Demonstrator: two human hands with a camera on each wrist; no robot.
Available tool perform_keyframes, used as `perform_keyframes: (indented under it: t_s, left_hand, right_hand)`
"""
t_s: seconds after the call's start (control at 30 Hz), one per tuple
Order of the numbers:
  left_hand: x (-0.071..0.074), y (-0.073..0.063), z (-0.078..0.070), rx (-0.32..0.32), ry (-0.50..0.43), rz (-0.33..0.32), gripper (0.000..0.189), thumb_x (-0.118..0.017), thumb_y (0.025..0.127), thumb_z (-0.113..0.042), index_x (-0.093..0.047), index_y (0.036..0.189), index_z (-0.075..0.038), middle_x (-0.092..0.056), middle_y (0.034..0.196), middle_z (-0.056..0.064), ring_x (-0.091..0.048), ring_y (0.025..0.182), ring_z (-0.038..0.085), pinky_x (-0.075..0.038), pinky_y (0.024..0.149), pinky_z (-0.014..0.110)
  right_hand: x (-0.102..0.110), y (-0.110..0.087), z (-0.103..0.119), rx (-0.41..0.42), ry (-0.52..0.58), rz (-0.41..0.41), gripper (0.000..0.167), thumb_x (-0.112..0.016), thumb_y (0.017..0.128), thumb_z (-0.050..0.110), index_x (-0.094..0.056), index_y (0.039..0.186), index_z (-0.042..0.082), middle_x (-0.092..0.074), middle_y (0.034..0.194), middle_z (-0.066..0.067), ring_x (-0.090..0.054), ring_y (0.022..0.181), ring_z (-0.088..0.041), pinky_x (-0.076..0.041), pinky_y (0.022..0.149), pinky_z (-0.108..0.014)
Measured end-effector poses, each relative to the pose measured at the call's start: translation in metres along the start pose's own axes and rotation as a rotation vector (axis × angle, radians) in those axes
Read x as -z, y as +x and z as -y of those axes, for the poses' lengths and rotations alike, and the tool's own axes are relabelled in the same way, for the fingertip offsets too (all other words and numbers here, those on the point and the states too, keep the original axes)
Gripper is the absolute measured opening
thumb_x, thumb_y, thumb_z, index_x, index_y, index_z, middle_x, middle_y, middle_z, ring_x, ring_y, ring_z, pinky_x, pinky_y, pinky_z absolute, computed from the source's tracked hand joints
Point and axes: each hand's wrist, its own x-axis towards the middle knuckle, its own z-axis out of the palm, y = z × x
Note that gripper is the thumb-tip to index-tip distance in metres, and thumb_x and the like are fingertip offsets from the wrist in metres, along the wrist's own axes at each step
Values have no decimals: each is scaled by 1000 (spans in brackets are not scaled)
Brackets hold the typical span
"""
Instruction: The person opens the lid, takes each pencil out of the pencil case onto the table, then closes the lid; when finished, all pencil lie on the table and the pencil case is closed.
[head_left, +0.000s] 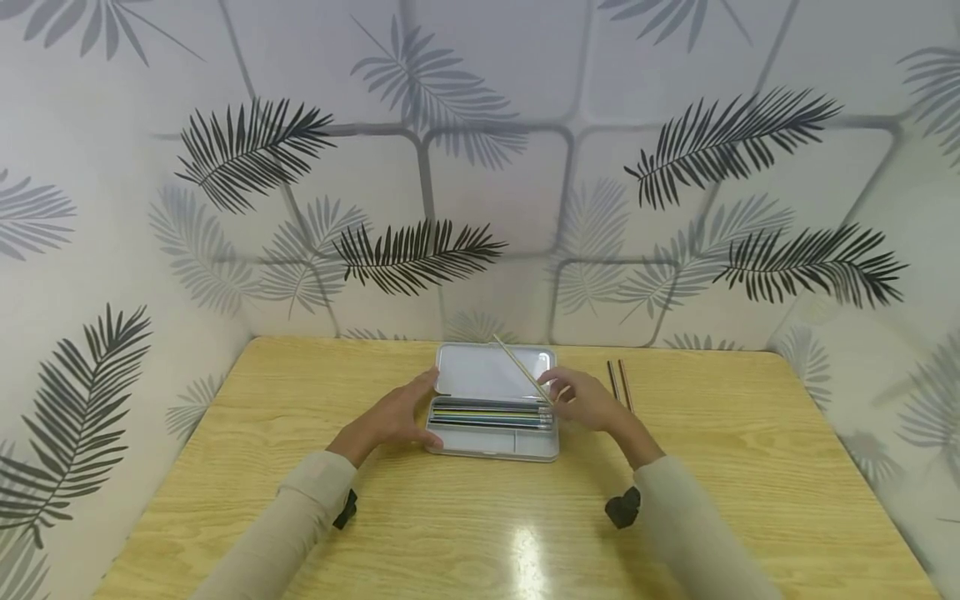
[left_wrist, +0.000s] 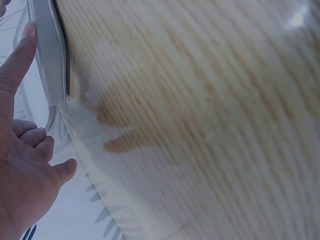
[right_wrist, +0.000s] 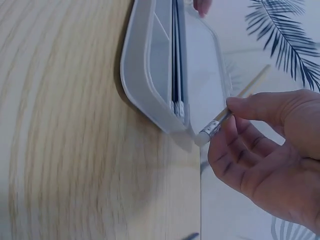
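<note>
An open pencil case (head_left: 468,441) lies on the table, its pale lid (head_left: 468,371) folded back toward the wall. Inside, several pencils (head_left: 487,416) lie side by side in the rear compartment, their metal-banded ends to the right. My left hand (head_left: 396,417) rests against the case's left end, thumb at the front corner and fingers spread toward the hinge. Between thumb and fingers, my right hand (head_left: 588,402) pinches a light yellow pencil (head_left: 517,364) near its white eraser (right_wrist: 202,138). That pencil slants above the right side of the case, overlapping the lid in the head view.
Right of the case, a dark pencil (head_left: 612,379) and a reddish pencil (head_left: 626,385) lie on the wooden table (head_left: 720,467). A wall with leaf patterns (head_left: 495,200) rises along the table's back edge. Black wrist devices (head_left: 623,508) show under both sleeves.
</note>
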Motion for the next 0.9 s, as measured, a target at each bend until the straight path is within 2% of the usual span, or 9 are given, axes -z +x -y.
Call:
perform_keyframes:
  t_s: [0.2,0.4,0.5,0.7,0.9]
  left_hand:
    - [-2,1,1,8,3,5,124,-85,62,-44,-9,153,-7,-12,160,11,-16,147,29,-20,120,44]
    - [-2,1,3,7,5,12,123,-84,63,-45,-8,153,-9,-11,160,9,-15,147,28,-20,120,44]
    - [-2,1,3,0,-1,8,124,-84,63,-46,-9,153,-8,-11,160,10,-15,147,28,-21,120,44]
    - [-2,1,3,8,-8,6,123,-85,63,-45,-10,153,-7,-12,160,11,-15,147,28,-20,120,44]
    - [-2,1,3,12,-7,6,123,-85,63,-44,-10,153,-8,-11,160,10,-15,148,27,-19,120,43]
  right_hand:
    - [23,-19,-15,-96,134,-26,48,-57,86,-4,-44,132,-7,-55,99,-22,-65,86,-30,-58,69,-34]
    - [44,-37,-27,-218,226,-66,53,-57,87,-3,-38,137,-6,-55,100,-20,-63,77,-20,-60,72,-39]
    - [52,-47,-33,-273,268,-78,54,-57,89,-2,-35,138,-6,-53,101,-18,-62,77,-18,-59,74,-42]
    - [62,-63,-47,-365,261,-80,63,-60,88,0,-28,141,-9,-55,104,-21,-64,82,-21,-58,78,-46]
    - [65,-74,-60,-461,181,-88,58,-59,88,0,-32,139,-12,-52,118,-38,-66,92,-29,-58,78,-44]
